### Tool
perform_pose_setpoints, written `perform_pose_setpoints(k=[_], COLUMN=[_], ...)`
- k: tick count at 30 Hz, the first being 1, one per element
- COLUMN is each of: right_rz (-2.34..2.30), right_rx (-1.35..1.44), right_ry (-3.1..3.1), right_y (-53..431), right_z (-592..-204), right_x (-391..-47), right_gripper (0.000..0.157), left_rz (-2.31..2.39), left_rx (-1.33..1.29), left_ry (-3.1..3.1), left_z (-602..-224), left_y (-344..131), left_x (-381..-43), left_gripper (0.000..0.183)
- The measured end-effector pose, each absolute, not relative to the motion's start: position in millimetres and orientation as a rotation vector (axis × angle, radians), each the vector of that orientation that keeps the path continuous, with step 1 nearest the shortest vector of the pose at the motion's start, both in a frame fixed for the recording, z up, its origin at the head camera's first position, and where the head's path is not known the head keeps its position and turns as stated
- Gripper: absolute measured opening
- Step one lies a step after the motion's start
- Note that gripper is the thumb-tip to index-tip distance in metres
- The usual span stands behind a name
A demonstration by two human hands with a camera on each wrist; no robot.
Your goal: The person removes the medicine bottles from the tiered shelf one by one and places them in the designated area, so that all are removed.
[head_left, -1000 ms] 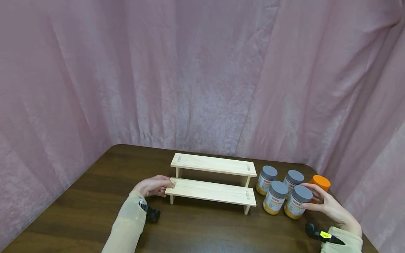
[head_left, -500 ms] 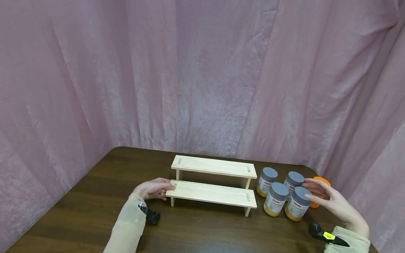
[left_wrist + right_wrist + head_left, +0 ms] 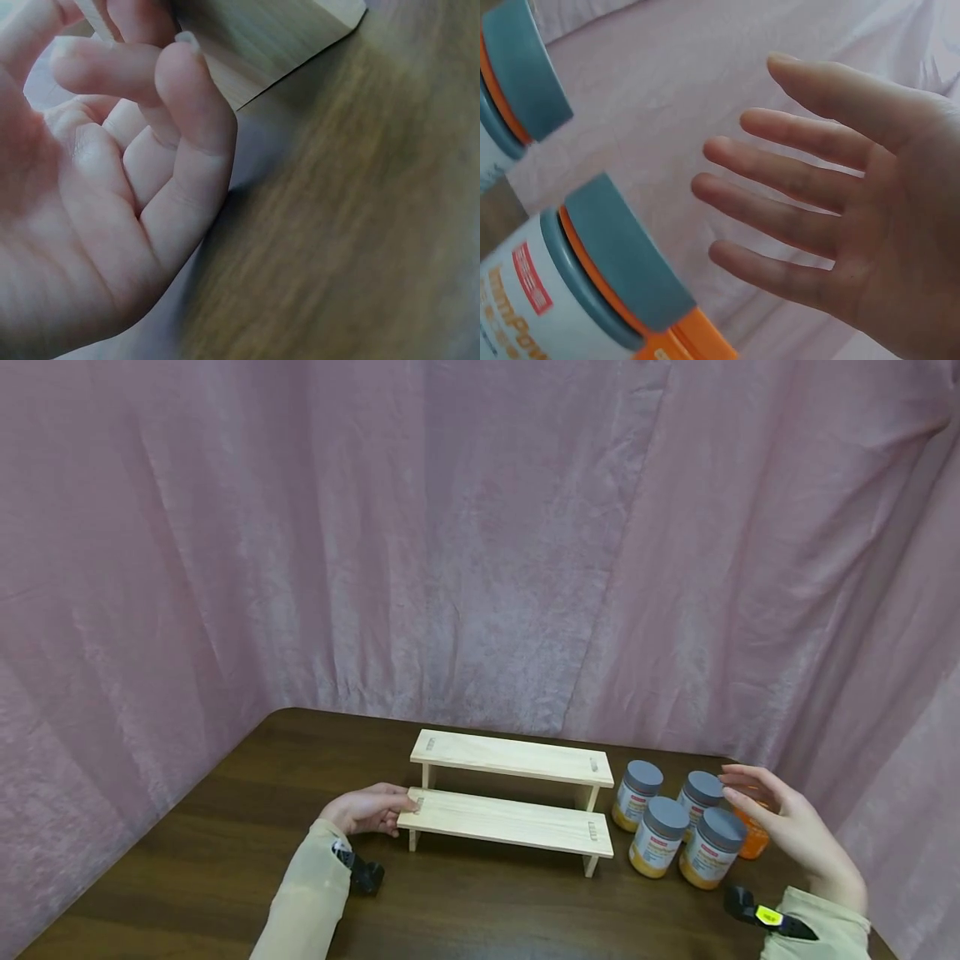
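A pale wooden two-step display rack stands on the table, with its low front step (image 3: 506, 822) before a taller back step (image 3: 513, 757). My left hand (image 3: 371, 809) grips the left end of the front step, thumb on top and fingers curled below the edge. On the right, white jars with grey lids stand upright in a tight group, among them the front right jar (image 3: 708, 857) and front left jar (image 3: 657, 843). My right hand (image 3: 798, 835) hovers open beside them, fingers spread and holding nothing in the right wrist view. Behind its fingertips is an orange jar (image 3: 756, 839), partly hidden.
Two more grey-lidded jars, a back left jar (image 3: 636, 797) and a back right jar (image 3: 693, 802), stand close to the rack's right end. Dark wood tabletop (image 3: 480, 910) runs around everything. A pink curtain (image 3: 480, 543) hangs behind the table.
My right hand has come off the front right jar, its fingers opening and rising up and back from the lid. The left hand keeps its grip on the rack.
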State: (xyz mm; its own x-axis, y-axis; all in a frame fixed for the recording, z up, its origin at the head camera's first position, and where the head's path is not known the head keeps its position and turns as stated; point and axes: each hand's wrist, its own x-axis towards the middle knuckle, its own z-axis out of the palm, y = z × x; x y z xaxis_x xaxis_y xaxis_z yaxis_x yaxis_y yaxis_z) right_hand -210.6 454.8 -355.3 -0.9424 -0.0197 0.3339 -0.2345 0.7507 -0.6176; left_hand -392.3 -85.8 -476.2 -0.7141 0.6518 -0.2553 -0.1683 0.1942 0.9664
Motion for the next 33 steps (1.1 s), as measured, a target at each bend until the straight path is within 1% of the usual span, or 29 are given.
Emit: perform_pose_setpoints(k=[4,13,21,28,33], right_rz=[0.961,0.889,0.828,0.769,0.732], right_rx=[0.172,0.183,0.192,0.217,0.215], right_ry=[-2.609,-2.563,-2.563,-2.554,-2.572], right_y=[446.1,420.4,388.7,376.6,372.1], right_z=[-351.0,-344.9,-340.5,-339.7,-342.1], right_x=[-215.0,-231.2,-243.0,-249.0,-250.2], right_gripper=[0.041,0.042,0.049,0.047,0.045], left_rz=[1.591,1.61,1.613,1.625,1.618], left_rx=[0.455,0.461,0.455,0.472,0.468], left_ry=[1.815,1.807,1.799,1.794,1.797], left_z=[-475.0,-475.4,-477.0,-478.1,-479.6], left_y=[-85.4,-84.1,-84.5,-81.8,-79.8], left_x=[-391.7,-392.1,-390.6,-391.2,-390.9], left_gripper=[0.029,0.024,0.021,0.017,0.017])
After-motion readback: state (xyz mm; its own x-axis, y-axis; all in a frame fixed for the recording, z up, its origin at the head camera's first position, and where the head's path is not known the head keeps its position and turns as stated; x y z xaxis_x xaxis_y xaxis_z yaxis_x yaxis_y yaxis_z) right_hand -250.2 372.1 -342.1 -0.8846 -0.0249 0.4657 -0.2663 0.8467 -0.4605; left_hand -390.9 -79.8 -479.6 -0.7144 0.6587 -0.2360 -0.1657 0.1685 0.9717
